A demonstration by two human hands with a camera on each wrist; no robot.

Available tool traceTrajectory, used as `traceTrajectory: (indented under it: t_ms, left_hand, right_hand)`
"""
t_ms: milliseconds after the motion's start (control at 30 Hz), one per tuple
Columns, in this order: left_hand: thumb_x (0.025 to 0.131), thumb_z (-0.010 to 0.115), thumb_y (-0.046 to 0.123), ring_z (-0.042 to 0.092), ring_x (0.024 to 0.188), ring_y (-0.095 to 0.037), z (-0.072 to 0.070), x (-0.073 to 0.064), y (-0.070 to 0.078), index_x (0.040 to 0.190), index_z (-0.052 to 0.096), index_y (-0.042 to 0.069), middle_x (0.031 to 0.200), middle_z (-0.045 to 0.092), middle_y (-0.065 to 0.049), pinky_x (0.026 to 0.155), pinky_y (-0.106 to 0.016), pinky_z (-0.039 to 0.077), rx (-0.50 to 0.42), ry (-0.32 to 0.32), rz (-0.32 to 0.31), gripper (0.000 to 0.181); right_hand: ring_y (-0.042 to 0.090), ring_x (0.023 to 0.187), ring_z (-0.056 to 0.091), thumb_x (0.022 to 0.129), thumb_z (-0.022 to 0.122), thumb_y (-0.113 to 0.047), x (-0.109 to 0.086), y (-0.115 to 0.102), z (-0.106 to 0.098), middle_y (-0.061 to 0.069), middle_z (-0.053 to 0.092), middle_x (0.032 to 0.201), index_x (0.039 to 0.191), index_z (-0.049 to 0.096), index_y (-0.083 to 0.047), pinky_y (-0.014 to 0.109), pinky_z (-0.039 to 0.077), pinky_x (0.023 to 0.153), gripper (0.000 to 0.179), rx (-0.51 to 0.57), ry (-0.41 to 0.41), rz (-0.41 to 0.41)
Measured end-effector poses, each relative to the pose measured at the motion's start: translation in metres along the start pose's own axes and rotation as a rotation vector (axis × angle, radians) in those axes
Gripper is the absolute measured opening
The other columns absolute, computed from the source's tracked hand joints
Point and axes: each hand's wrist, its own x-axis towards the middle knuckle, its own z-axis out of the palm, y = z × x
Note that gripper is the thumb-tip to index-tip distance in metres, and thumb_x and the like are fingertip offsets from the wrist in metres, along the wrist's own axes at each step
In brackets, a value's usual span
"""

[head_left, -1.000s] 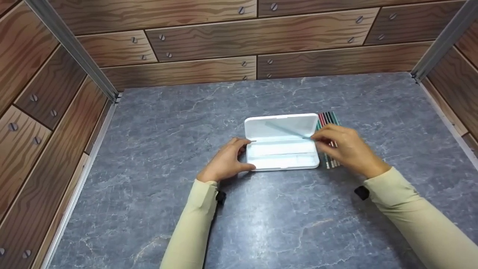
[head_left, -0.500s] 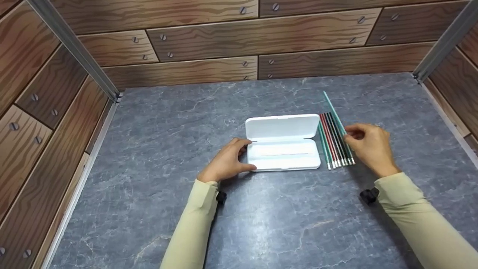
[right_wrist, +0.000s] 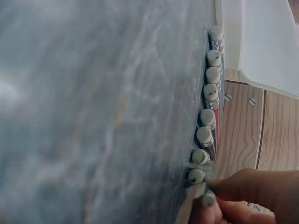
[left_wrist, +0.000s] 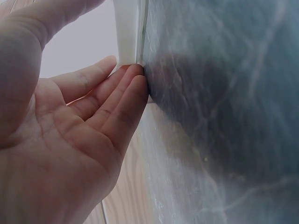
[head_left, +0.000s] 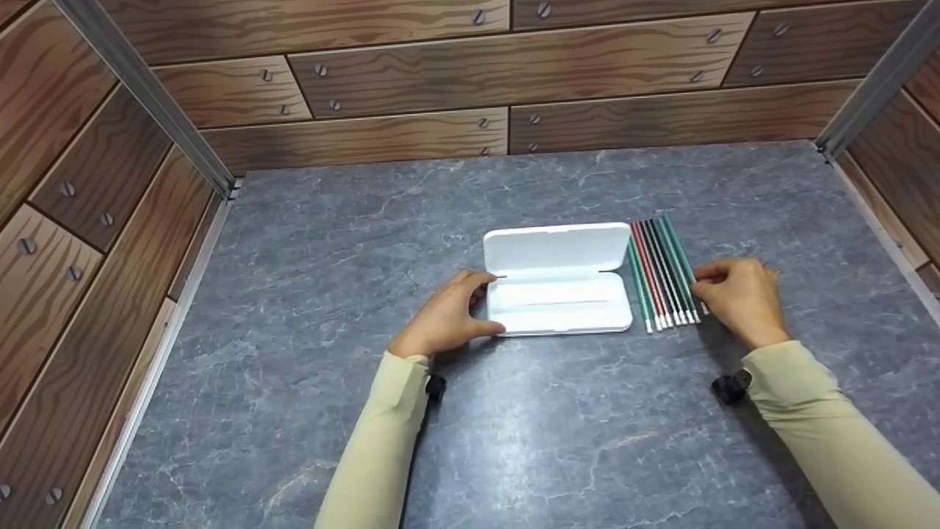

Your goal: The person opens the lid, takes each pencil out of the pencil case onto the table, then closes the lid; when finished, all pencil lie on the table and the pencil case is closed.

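Note:
A white pencil case [head_left: 558, 300] lies with its lid [head_left: 557, 248] raised at the back. My left hand [head_left: 446, 314] holds its left end, thumb at the front corner and fingers at the rear; in the left wrist view the fingertips [left_wrist: 135, 70] touch the case's edge. To the right of the case lies a row of green, red and black pencils [head_left: 656, 268], their white erasers towards me. At the row's right end my right hand [head_left: 743, 300] pinches a green pencil [head_left: 680, 251] between thumb and fingers. Its eraser [right_wrist: 209, 199] shows by the fingers in the right wrist view.
The grey marbled tabletop [head_left: 308, 294] lies under everything. Wood-patterned panels [head_left: 396, 88] stand behind and at both sides, with metal posts [head_left: 158, 110] at the back corners.
My right hand has moved right, away from the case, carrying the green pencil. That pencil has come down beside the row. The left hand keeps its place on the case.

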Motion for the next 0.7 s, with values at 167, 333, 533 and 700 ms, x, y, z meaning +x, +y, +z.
traceTrajectory:
  t_ms: [167, 333, 533, 700]
  left_hand:
    - [0.095, 0.093, 0.025, 0.062, 0.136, -0.032, -0.0007, -0.0009, 0.0006, 0.161, 0.055, 0.005, 0.149, 0.062, -0.015, 0.12, -0.049, 0.053, 0.001, 0.002, 0.004, 0.079]
    - [0.095, 0.093, 0.026, 0.062, 0.137, -0.032, -0.0009, -0.0018, 0.0003, 0.162, 0.055, 0.006, 0.15, 0.062, -0.015, 0.12, -0.048, 0.053, -0.006, -0.002, -0.002, 0.08]
    - [0.095, 0.093, 0.026, 0.062, 0.138, -0.032, -0.0015, -0.0024, 0.0011, 0.163, 0.054, 0.007, 0.151, 0.062, -0.014, 0.12, -0.048, 0.053, -0.008, -0.002, -0.007, 0.081]
    - [0.096, 0.093, 0.027, 0.062, 0.138, -0.031, -0.0007, -0.0015, 0.0015, 0.163, 0.054, 0.007, 0.151, 0.062, -0.014, 0.12, -0.048, 0.053, -0.004, -0.007, -0.012, 0.08]
  right_hand:
    - [0.051, 0.11, 0.072, 0.098, 0.077, -0.013, -0.0001, -0.0006, -0.002, 0.03, 0.082, 0.115, 0.117, 0.083, 0.006, 0.058, 0.049, 0.097, 0.028, 0.002, -0.063, 0.043]
    - [0.05, 0.111, 0.073, 0.102, 0.075, -0.016, -0.0006, -0.0013, -0.0033, 0.031, 0.08, 0.119, 0.12, 0.083, 0.006, 0.046, 0.052, 0.089, 0.029, -0.009, -0.095, 0.055]
    - [0.052, 0.113, 0.073, 0.103, 0.075, -0.017, -0.0009, -0.0026, -0.0038, 0.032, 0.08, 0.121, 0.121, 0.083, 0.006, 0.051, 0.054, 0.091, 0.03, -0.011, -0.12, 0.043]
    - [0.052, 0.114, 0.072, 0.103, 0.075, -0.018, -0.0018, -0.0022, -0.0036, 0.032, 0.079, 0.122, 0.121, 0.083, 0.006, 0.054, 0.053, 0.092, 0.031, -0.01, -0.124, 0.04]
